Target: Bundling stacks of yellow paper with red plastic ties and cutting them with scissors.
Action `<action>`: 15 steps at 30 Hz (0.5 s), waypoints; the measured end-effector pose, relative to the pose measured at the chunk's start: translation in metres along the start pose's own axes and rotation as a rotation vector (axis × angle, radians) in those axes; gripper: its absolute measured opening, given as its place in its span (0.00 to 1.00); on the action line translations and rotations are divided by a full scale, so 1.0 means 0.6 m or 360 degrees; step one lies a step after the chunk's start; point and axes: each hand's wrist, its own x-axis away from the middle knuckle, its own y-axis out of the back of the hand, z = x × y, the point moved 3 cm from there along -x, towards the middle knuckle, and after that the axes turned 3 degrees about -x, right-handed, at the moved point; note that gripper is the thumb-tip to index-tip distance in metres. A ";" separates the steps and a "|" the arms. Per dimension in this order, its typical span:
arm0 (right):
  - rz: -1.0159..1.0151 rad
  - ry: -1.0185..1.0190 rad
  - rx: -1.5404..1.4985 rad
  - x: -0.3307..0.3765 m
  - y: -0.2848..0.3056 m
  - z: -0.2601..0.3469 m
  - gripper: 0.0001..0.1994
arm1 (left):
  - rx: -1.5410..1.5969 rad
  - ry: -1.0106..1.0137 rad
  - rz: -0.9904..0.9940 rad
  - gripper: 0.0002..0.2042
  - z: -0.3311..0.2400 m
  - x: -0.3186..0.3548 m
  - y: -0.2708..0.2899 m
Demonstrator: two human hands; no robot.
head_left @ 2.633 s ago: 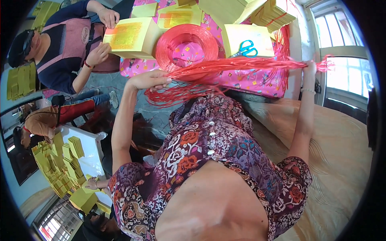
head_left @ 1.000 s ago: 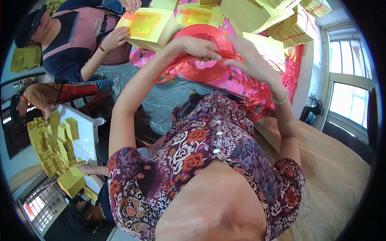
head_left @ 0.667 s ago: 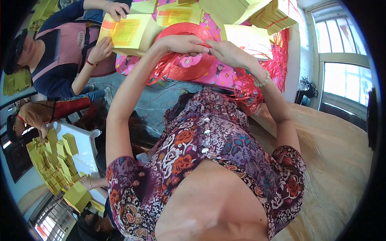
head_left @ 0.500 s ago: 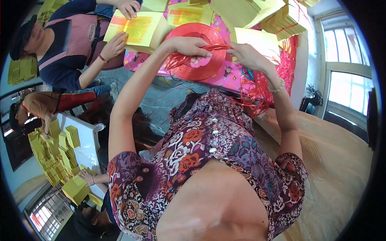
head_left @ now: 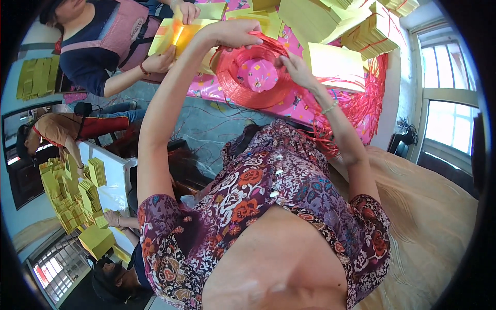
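Observation:
A bundle of red plastic twine strands (head_left: 270, 43) stretches between my two hands. My left hand (head_left: 238, 33) is closed around its left end, above the far side of a big red twine coil (head_left: 245, 94). Lower and to the right, my right hand (head_left: 298, 69) pinches the other end at the coil's right edge. The coil lies flat on a pink patterned tablecloth (head_left: 281, 109), which shows through its round middle. Right beside my right hand stands a yellow paper stack (head_left: 337, 63) with red strands across its lower edge.
Loose red strands (head_left: 373, 98) hang at the table's right side. Tied yellow paper bundles (head_left: 373, 33) are piled at the far right. A co-worker's hands (head_left: 161, 60) hold yellow paper at the left. Other people handle yellow stacks at a white table (head_left: 111, 181). Windows are at the right.
My left hand has moved up and away with the strands, and my right hand slightly left and down. The coil's middle now shows more. The co-worker's paper has shifted right.

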 end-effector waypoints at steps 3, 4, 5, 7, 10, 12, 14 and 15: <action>-0.0035 0.0135 -0.0560 -0.010 -0.059 0.003 0.10 | -0.0121 -0.0060 0.0018 0.16 -0.021 -0.013 0.006; 0.0005 0.0156 -0.0642 -0.014 -0.075 0.009 0.11 | -0.0197 -0.0214 0.0026 0.16 -0.028 -0.023 0.004; 0.0011 0.0163 -0.0640 -0.016 -0.087 0.015 0.11 | -0.0273 -0.0370 0.0034 0.16 -0.036 -0.032 0.002; -0.0005 0.0311 -0.0644 -0.014 -0.106 0.042 0.11 | -0.0274 -0.0374 0.0045 0.17 -0.082 -0.026 -0.003; 0.0069 0.0301 -0.0891 -0.021 -0.131 0.056 0.12 | -0.0278 -0.0380 0.0084 0.21 -0.112 -0.027 -0.006; 0.0153 0.0329 -0.1126 -0.010 -0.139 0.087 0.12 | -0.0252 -0.0332 0.0134 0.20 -0.122 -0.023 -0.003; 0.0151 0.0178 -0.0951 0.009 -0.133 0.093 0.13 | -0.0148 -0.0280 0.0171 0.20 -0.115 -0.013 0.007; 0.0131 0.0023 -0.0776 0.018 -0.123 0.090 0.14 | -0.0050 -0.0237 0.0220 0.20 -0.111 -0.009 0.011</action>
